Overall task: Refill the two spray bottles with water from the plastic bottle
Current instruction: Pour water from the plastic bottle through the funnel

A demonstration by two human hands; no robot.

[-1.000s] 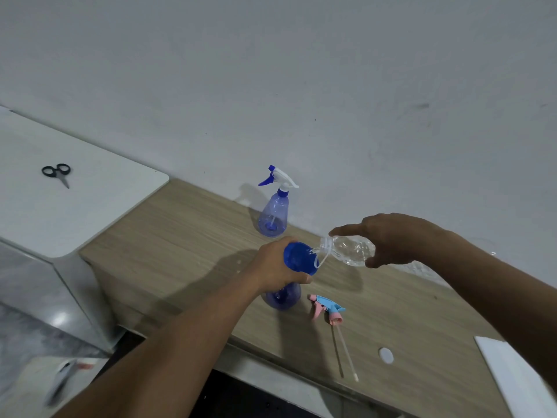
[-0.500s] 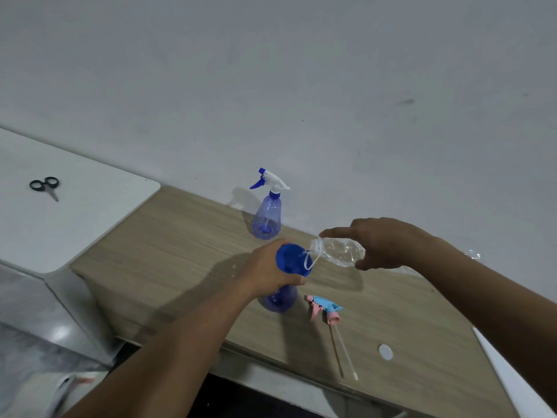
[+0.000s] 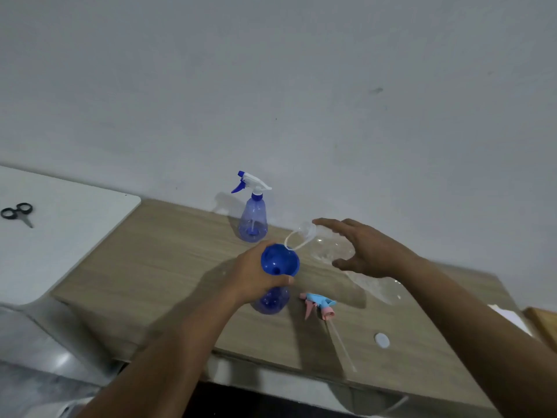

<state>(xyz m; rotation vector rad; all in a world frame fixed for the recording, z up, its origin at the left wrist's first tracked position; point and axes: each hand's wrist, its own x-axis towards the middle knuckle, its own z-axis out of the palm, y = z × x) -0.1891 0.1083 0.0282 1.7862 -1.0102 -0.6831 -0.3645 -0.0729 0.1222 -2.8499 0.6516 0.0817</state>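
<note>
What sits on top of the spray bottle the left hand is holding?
A blue funnel sits in the near spray bottle, steadied by the left hand. The plastic bottle in the right hand tips toward it. The hand covers the bottle's neck.

clear plastic bottle (image 3: 327, 245) tipped over funnelled open spray bottle (image 3: 271, 300); capped one (image 3: 252, 220) upright behind.

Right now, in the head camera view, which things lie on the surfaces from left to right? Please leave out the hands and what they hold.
scissors → spray bottle with its nozzle on → pink and blue spray nozzle → white cap
</note>
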